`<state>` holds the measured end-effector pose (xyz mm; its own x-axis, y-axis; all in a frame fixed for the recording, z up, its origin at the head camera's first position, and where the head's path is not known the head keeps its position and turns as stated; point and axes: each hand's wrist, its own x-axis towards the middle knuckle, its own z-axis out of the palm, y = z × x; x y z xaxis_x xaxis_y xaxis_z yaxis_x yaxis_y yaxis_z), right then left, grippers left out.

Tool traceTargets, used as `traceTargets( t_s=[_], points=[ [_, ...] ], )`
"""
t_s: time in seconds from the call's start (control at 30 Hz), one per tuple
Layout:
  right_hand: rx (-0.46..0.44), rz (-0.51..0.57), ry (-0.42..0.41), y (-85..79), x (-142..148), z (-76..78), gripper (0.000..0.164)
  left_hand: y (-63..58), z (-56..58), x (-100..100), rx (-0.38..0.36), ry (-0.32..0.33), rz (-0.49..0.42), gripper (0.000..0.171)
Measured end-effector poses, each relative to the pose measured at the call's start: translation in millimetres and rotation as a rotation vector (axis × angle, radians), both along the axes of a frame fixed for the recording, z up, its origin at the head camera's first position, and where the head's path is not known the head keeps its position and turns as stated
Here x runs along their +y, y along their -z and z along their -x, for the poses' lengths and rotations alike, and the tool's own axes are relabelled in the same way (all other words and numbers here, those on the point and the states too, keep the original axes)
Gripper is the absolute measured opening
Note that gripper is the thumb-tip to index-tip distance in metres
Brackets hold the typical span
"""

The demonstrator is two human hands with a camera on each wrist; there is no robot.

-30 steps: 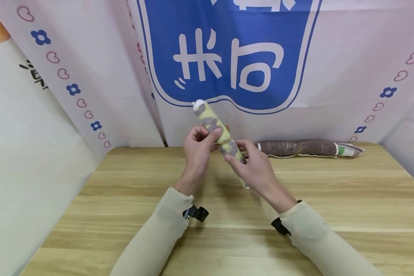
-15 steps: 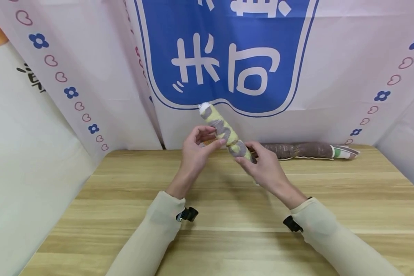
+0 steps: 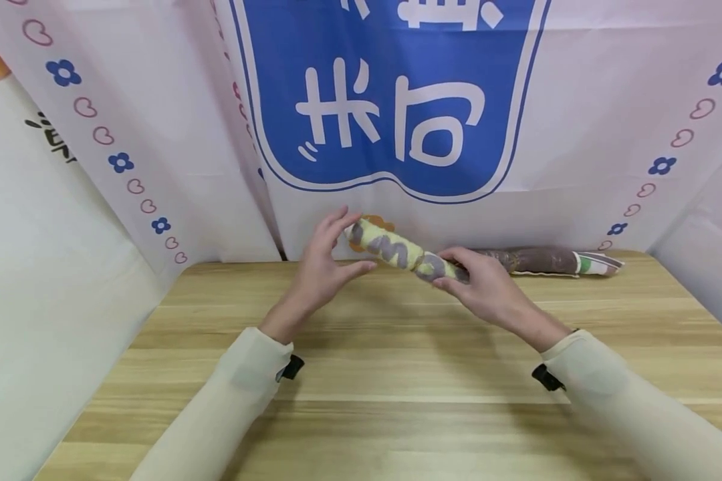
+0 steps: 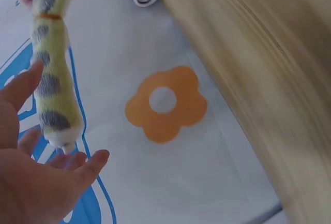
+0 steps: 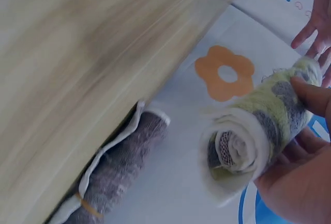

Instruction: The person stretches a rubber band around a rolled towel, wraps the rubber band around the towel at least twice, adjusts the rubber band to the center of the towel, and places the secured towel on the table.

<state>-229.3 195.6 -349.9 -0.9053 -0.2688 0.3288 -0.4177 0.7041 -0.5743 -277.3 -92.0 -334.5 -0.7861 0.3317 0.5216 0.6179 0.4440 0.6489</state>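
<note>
A rolled-up towel (image 3: pixel 391 247), yellow with grey patches, is held above the back of the table, with a thin band round its middle. My right hand (image 3: pixel 484 284) grips its right end between thumb and fingers. The right wrist view shows the spiral, white-edged end of the towel roll (image 5: pixel 238 146). At the other end, my left hand (image 3: pixel 321 260) has thumb and fingers spread apart. In the left wrist view, the fingers of that hand (image 4: pixel 36 182) lie around the roll's white tip without closing on it.
A brown rolled towel (image 3: pixel 544 262) with a white and green end lies along the back edge of the wooden table (image 3: pixel 385 401); a band (image 5: pixel 89 206) circles it. Behind stands a white backdrop (image 3: pixel 553 220) with a blue sign and an orange flower (image 4: pixel 165 105).
My left hand has let go of the towel and moved left, its fingers spreading. My right hand has moved right with the towel, whose left end has dropped to a flatter slant.
</note>
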Motion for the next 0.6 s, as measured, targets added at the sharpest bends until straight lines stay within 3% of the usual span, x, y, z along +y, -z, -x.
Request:
traceTargets(
  t_s=[0.2,0.33,0.47,0.6],
  points=[
    [0.048,-0.082,-0.092,-1.1,10.9,0.6,0.033,-2.0,6.8,-15.9,0.024,0.147,0.155,0.08],
    [0.079,-0.115,-0.15,-2.6,18.6,-0.1,0.034,-0.4,12.3,-20.2,0.026,0.211,0.241,0.065],
    [0.108,-0.138,-0.189,-3.1,24.8,0.0,0.035,2.4,13.9,-16.3,-0.008,0.239,0.288,0.053],
    [0.114,-0.137,-0.201,-1.4,30.5,1.1,0.035,5.6,12.6,-11.3,-0.056,0.242,0.269,0.039]
  ],
)
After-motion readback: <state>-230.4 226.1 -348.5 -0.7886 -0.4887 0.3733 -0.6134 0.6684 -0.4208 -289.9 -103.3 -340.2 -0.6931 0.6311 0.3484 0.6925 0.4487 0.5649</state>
